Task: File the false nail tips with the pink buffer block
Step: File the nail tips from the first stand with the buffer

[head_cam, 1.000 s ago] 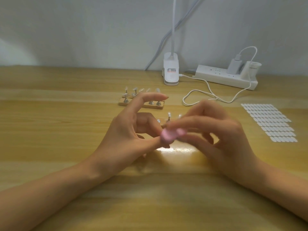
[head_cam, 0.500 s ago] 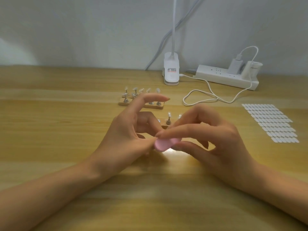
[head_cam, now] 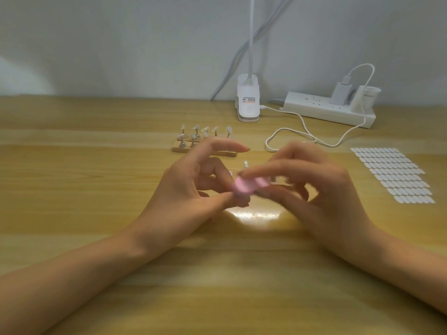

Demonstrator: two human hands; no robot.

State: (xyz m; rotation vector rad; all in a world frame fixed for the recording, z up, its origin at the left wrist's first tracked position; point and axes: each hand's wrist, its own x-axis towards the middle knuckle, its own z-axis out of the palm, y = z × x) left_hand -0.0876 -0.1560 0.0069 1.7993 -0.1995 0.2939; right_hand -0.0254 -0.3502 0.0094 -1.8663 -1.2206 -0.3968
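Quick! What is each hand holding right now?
Left hand: cannot tell, its fingertips meet behind the pink buffer block.
Right hand: pinches that block.

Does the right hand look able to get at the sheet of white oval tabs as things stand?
Probably yes: only bare wooden table lies between the right hand and the sheet of white oval tabs, though its fingers are busy pinching the pink buffer block.

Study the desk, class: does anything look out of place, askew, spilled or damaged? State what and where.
Nothing stands out. The nail tips sit on their wooden stand, the right hand holds the pink buffer block, and only the white cable loops loosely behind.
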